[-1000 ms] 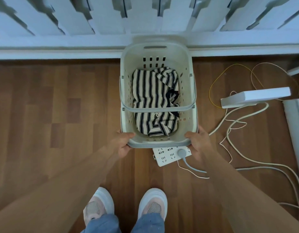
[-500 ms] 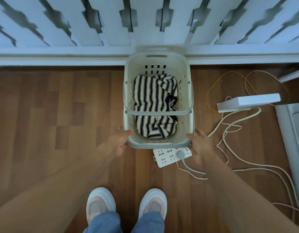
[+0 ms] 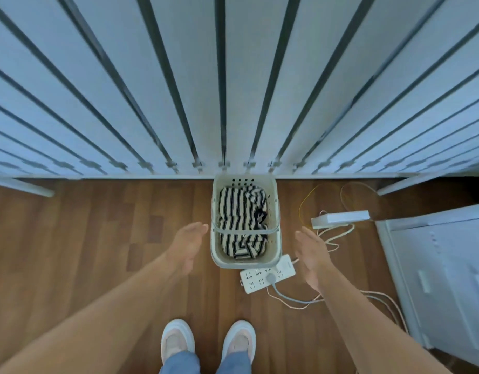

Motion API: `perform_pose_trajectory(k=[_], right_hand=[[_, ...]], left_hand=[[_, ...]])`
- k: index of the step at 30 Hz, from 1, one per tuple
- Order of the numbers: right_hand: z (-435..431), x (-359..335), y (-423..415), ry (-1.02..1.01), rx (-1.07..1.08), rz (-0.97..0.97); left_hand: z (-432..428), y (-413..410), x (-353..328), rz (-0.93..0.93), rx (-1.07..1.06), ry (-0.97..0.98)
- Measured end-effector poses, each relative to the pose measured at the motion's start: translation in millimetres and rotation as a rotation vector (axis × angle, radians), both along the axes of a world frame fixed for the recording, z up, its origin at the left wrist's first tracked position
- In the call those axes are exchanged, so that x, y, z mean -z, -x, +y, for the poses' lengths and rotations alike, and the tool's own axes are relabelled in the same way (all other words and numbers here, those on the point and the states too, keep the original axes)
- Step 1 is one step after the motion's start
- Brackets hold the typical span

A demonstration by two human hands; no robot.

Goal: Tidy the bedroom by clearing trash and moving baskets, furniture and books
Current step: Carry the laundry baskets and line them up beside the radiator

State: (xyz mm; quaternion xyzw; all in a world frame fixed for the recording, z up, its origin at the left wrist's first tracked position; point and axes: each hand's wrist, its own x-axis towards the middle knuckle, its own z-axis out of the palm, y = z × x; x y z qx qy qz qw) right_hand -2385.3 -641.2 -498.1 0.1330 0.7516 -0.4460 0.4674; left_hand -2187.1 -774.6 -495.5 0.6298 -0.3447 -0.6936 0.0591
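A cream plastic laundry basket [image 3: 272, 195] stands on the wooden floor against the white slatted wall. Inside it lies a black-and-white striped cloth [image 3: 239, 211], and its handle lies across the opening. My left hand [image 3: 188, 241] hovers to the left of the basket with straight fingers, apart from it. To the basket's right, my right hand [image 3: 312, 252] is also flat and holds nothing.
A white power strip [image 3: 268, 273] lies on the floor touching the basket's near corner, with cables trailing right. A white box [image 3: 341, 218] and yellow wire sit further right. A white cabinet [image 3: 443, 265] fills the right side. My shoes [image 3: 208, 341] stand below.
Both hands have let go of the basket's near rim and pulled back to its sides. The view has risen, so the basket looks smaller and more wall shows.
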Motion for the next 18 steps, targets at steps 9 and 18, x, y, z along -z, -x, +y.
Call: perform_pose_trajectory(k=[9, 18], right_hand=[[-47.0, -200.1, -31.6, 0.167, -0.225, -0.002], [-59.9, -330.7, -54.0, 0.337, -0.288, -0.025]], left_hand=[[-15.5, 2.9, -218.8, 0.172, 0.164, 0.107], [-28.9, -26.9, -323.6, 0.212, 0.085, 0.152]])
